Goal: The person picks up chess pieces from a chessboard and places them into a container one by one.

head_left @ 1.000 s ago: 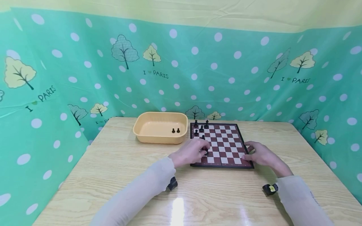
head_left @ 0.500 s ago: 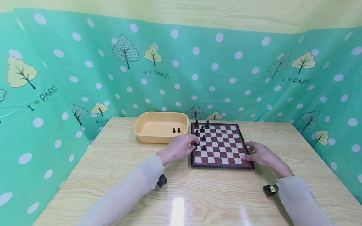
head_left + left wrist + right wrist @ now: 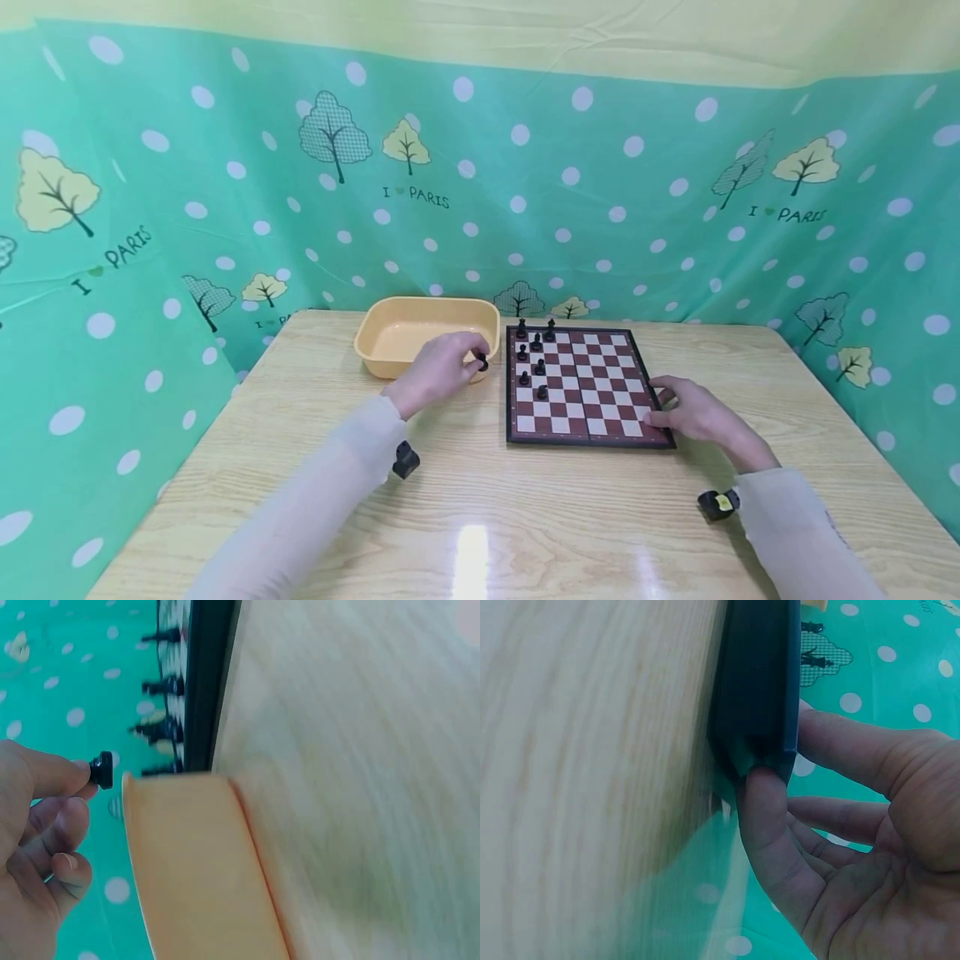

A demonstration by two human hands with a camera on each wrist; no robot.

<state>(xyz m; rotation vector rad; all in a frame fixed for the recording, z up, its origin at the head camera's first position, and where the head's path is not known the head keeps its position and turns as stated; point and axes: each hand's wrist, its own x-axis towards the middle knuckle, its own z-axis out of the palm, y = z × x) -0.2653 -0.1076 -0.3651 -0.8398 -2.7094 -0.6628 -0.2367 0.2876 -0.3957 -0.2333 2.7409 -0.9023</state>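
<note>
My left hand pinches a small black chess piece by its upper part, base outward, over the right end of the yellow tub. In the left wrist view the piece is close beside the tub's rim. My right hand holds the chessboard at its right edge, thumb on the top and a fingertip against the side, as the right wrist view also shows. Several black pieces stand on the board's left half, among them a pawn and a taller piece. The left hand hides part of the tub's inside.
The tub and the board stand side by side at the back of the wooden table, a narrow gap between them. A green dotted curtain hangs behind the table and along its sides.
My left hand has moved from the board leftward to the tub, taking the black piece along. Two black pieces seen in the tub earlier are now hidden. The right hand has stayed on the board's edge.
</note>
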